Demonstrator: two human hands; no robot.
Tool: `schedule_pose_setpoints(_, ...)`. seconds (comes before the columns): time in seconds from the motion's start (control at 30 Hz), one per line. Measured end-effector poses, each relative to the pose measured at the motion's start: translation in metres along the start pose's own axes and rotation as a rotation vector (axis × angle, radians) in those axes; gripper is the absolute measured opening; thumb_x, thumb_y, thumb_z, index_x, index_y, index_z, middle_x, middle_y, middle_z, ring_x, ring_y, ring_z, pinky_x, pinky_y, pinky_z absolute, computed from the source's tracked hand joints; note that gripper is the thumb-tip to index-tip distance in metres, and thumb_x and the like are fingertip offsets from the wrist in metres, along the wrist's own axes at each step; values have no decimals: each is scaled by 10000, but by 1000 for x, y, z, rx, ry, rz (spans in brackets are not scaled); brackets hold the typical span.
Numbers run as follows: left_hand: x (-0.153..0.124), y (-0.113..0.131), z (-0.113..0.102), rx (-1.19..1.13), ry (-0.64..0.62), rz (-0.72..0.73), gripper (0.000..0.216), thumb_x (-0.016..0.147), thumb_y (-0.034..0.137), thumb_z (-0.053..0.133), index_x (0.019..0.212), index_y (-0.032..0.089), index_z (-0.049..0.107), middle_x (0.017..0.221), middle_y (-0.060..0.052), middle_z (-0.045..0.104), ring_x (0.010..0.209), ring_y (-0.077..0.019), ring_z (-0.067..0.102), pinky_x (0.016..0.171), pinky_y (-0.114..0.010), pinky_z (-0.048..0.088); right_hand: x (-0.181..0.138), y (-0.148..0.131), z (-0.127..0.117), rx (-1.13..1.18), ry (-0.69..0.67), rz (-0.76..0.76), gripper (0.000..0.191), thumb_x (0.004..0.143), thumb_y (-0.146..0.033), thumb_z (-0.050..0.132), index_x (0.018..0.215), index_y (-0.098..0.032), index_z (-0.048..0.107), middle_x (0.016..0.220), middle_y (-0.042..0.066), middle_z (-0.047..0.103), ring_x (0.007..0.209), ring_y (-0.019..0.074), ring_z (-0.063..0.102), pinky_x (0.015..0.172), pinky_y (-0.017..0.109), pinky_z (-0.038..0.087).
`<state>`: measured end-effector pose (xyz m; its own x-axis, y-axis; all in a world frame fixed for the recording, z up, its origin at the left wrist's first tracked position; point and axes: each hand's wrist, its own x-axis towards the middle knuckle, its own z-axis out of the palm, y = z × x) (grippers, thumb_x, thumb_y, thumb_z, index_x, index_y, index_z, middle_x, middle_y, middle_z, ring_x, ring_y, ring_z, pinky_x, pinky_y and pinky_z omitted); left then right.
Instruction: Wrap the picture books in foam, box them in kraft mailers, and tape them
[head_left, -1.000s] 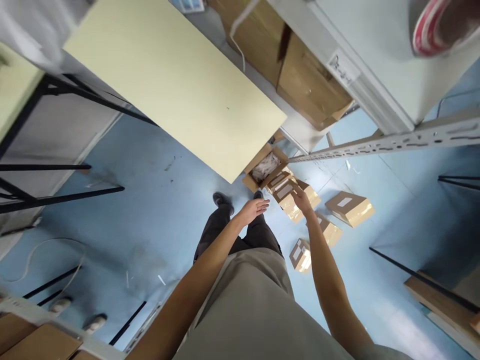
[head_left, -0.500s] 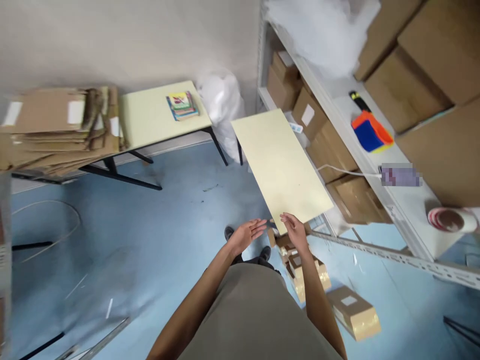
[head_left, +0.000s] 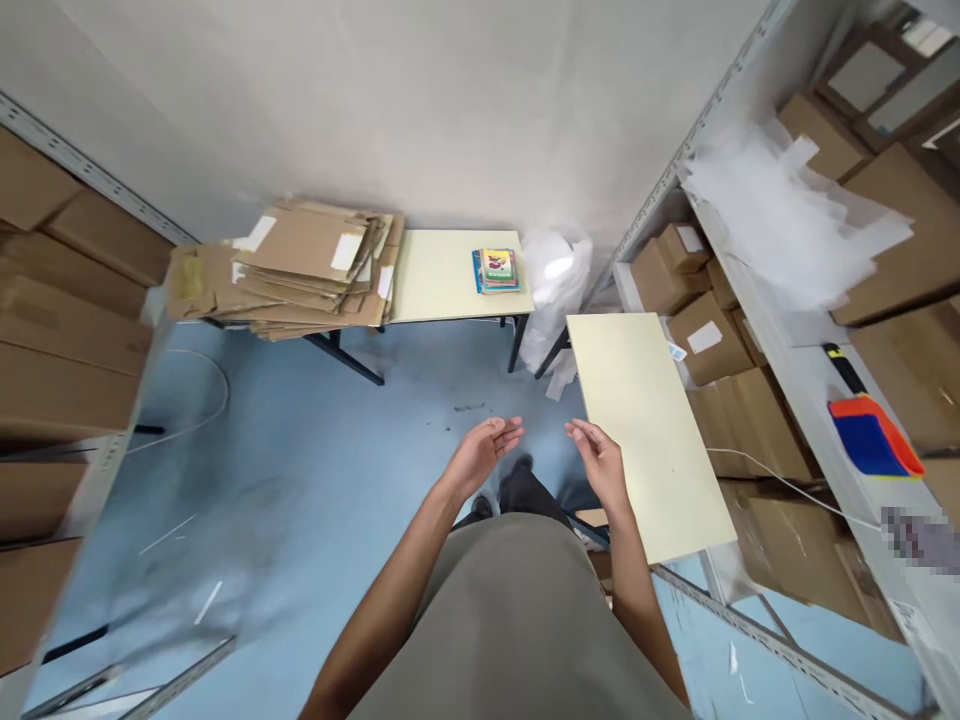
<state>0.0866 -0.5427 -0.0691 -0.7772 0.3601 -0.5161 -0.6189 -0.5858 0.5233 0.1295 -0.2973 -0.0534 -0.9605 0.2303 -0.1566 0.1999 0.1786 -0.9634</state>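
My left hand [head_left: 484, 452] hangs over the blue floor in front of my body, palm turned inward, its fingers stretched out with nothing in them. Facing it, my right hand [head_left: 598, 457] is also empty, fingers loosely extended and apart from the thumb; it overlaps the left edge of a pale yellow table [head_left: 652, 420] in the view. Whether it touches that table I cannot tell. Farther off, a small stack of colourful books [head_left: 496, 270] lies on a second pale yellow table [head_left: 435, 275] against the wall.
Flattened cardboard boxes [head_left: 300, 245] pile up on the far table's left part. White plastic bags [head_left: 555, 290] stand between the tables. Shelving on the right holds brown boxes [head_left: 765, 420], white plastic wrap [head_left: 787, 215] and a blue-orange tool [head_left: 874, 435]. More boxes [head_left: 67, 350] fill the left shelves.
The view has swung left and moved toward the far table, so the left shelves now show. My hands, still empty, have moved slightly farther apart.
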Motion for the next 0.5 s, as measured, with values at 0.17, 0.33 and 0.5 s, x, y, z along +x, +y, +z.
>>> schedule_pose_setpoints(0.17,34,45,-8,-37,52,55,273,766,280,907,843,213,654,1264,-75,809,1198,-256,754,1141,-403,518,70,-8,34,-18,-92,-13,524,981,-665,705,1240,-216,781,1258,145,838,1188,323,801,1116,518,613)
schedule_pose_setpoints(0.33,78,103,-15,-29,141,114,260,805,308,896,876,216,664,1280,-76,803,1202,-250,753,1134,-402,520,159,-22,68,-13,-187,-32,513,988,-664,686,1227,-221,782,1252,144,838,1171,322,806,1101,506,621)
schedule_pose_setpoints(0.5,138,160,-20,-44,275,152,249,784,284,878,876,215,658,1257,-91,808,1187,-260,760,1125,-414,533,255,-39,99,-4,-296,-26,509,988,-666,675,1228,-231,786,1251,140,838,1146,323,815,1079,490,637)
